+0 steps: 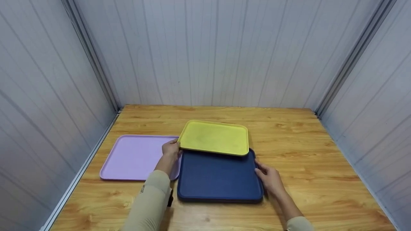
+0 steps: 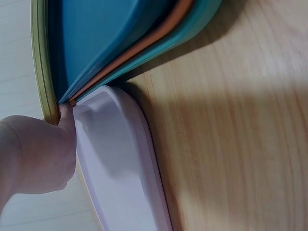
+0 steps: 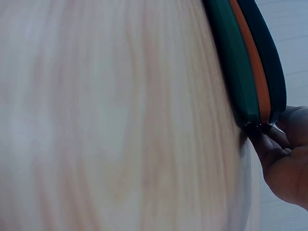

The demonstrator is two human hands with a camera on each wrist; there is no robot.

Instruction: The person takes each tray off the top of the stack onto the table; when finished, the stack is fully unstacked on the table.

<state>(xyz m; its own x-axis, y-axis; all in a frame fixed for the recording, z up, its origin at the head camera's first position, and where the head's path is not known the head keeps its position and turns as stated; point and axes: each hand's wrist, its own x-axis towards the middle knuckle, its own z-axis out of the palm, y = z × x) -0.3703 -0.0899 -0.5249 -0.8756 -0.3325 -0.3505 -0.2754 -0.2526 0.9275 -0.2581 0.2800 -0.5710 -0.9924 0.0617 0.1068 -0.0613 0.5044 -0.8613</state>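
Note:
My left hand (image 1: 171, 149) pinches the left edge of a yellow tray (image 1: 214, 138), which lies tilted over the far part of a dark blue tray (image 1: 220, 175). Beneath the blue one, the left wrist view shows the edges of an orange tray (image 2: 139, 52) and a teal-green tray (image 2: 202, 24), stacked together. My right hand (image 1: 271, 179) holds the stack's right side, thumb by the blue rim and fingertips at the lower edges of the orange and green trays. Left of the stack, a lilac tray (image 1: 138, 157) sits partly behind my left hand and forearm.
The trays rest on a wood-grain table (image 1: 321, 179). Pale panelled walls (image 1: 218, 54) stand behind it and on both sides, with metal strips along the corners.

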